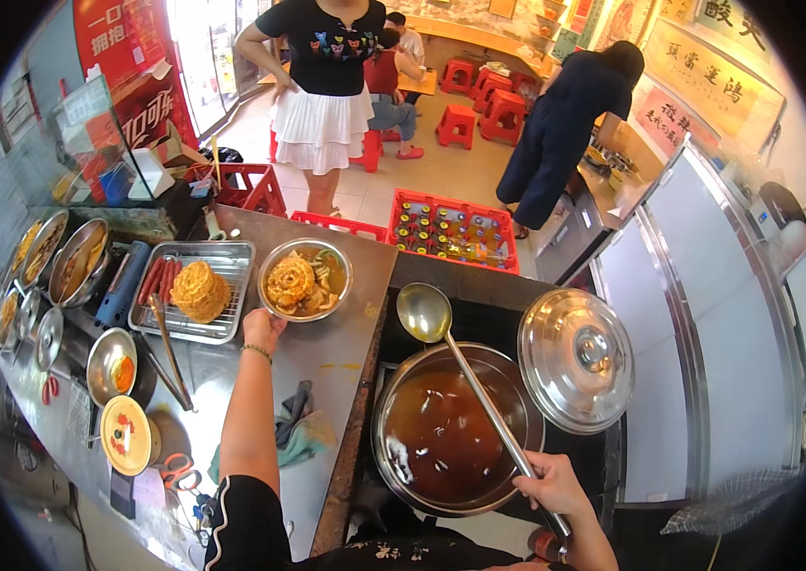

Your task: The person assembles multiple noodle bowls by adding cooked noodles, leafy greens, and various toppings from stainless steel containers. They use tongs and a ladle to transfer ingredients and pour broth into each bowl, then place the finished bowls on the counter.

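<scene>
My right hand [547, 483] is closed round the long handle of a metal ladle [481, 383]. The ladle's cup, with some liquid in it, is over the far rim of a wide pot [528, 395] of reddish-brown broth [441, 433]. My left hand [263, 328] pinches the near left rim of a steel bowl [346, 269] on the metal counter; its fingertips are partly hidden. In the bowl lie a round golden fried noodle cake [290, 280] and other food in broth. Left of it, a rack tray [222, 330] carries stacked noodle cakes [200, 291] and red sausages [161, 280].
A clear domed lid [576, 357] lies right of the pot. Wooden tongs [167, 352], a green-grey cloth [303, 428], orange-handled scissors [178, 471] and small bowls [111, 362] are on the counter. Beyond are a red bottle crate [450, 233] and a standing person [327, 95].
</scene>
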Motion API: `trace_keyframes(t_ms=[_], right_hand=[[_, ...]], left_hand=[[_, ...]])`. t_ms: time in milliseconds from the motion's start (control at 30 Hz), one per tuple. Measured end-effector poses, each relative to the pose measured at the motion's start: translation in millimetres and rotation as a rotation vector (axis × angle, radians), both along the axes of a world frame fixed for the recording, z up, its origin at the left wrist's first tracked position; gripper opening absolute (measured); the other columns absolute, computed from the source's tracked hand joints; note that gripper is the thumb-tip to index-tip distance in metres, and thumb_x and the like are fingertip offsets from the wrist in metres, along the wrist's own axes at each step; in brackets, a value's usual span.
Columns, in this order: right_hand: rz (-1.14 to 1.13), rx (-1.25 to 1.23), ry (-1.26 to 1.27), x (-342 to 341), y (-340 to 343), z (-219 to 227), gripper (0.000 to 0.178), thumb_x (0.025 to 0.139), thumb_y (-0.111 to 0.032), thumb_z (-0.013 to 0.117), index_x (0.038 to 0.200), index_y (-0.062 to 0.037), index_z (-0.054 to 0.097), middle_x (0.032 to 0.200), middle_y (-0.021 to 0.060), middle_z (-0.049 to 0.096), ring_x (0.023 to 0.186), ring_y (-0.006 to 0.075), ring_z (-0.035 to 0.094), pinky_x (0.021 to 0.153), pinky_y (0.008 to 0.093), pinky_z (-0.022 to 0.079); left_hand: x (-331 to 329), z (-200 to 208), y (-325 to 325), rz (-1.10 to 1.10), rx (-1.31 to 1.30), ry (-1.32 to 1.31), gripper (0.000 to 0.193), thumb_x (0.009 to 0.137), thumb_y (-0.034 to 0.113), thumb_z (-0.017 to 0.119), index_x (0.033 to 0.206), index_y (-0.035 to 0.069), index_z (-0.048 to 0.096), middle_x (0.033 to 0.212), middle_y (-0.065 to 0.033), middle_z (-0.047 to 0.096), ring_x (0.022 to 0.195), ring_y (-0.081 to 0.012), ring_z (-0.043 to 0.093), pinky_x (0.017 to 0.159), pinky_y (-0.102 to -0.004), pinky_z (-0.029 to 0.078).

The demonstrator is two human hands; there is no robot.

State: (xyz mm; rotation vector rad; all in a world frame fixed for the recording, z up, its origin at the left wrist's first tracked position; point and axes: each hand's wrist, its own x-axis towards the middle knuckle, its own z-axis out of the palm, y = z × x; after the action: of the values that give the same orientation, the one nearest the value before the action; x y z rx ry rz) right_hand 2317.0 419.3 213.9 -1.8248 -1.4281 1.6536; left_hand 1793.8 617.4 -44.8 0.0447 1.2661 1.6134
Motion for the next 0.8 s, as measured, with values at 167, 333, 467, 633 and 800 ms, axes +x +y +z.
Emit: trace_keyframes(t_ms=[167,333,467,633,800], right_hand=[[-0.038,-0.04,-0.05,23,-28,0,0.038,0.079,0.003,0.061,0.117,-0.0017,0.064,0.061,-0.0032,0.053,0.045,0.004,0.047,0.041,0.021,0.039],[0.095,-0.086,-0.22,30,-63,13,0.041,0.078,0.005,0.058,0.119,0.0017,0.062,0.063,-0.0006,0.056,0.043,0.0056,0.048,0.038,0.0217,0.038],[0.187,-0.024,-0.116,2,-62,13,0.043,0.077,0.005,0.058,0.12,0.0047,0.059,0.061,0.0005,0.055,0.042,0.0065,0.048,0.037,0.0217,0.038],[0.33,0.133,0.076,-43,-52,11,0.044,0.078,0.003,0.058,0.122,0.0043,0.058,0.061,0.0015,0.055,0.044,0.0075,0.05,0.039,0.0226,0.039],[0.704,0.356,0.344,-181,-11,-37,0.046,0.078,-0.002,0.058,0.124,-0.0011,0.059,0.062,0.0024,0.054,0.049,0.0096,0.053,0.045,0.0255,0.043]], left_hand=[[21,27,-9,-0.03,-0.036,0.071,0.013,0.088,0.009,0.054,0.098,0.001,0.058,0.086,-0.011,0.063,0.073,-0.0217,0.063,0.065,-0.0349,0.055],[10,-5,-84,0.025,0.184,0.156,0.015,0.084,0.011,0.052,0.069,0.008,0.054,0.063,-0.0052,0.054,0.058,-0.0171,0.056,0.051,-0.0312,0.043],[80,38,-138,0.151,0.025,0.08,0.012,0.084,0.002,0.052,0.096,0.004,0.055,0.081,-0.0088,0.064,0.065,-0.0174,0.061,0.054,-0.0306,0.051],[129,58,-237,0.067,-0.029,0.103,0.011,0.09,0.006,0.057,0.101,0.006,0.056,0.09,-0.005,0.065,0.077,-0.0151,0.063,0.065,-0.0288,0.052],[178,91,-318,-0.088,-0.024,0.116,0.008,0.091,0.008,0.058,0.099,0.006,0.057,0.089,-0.002,0.064,0.077,-0.0115,0.061,0.066,-0.0248,0.051]])
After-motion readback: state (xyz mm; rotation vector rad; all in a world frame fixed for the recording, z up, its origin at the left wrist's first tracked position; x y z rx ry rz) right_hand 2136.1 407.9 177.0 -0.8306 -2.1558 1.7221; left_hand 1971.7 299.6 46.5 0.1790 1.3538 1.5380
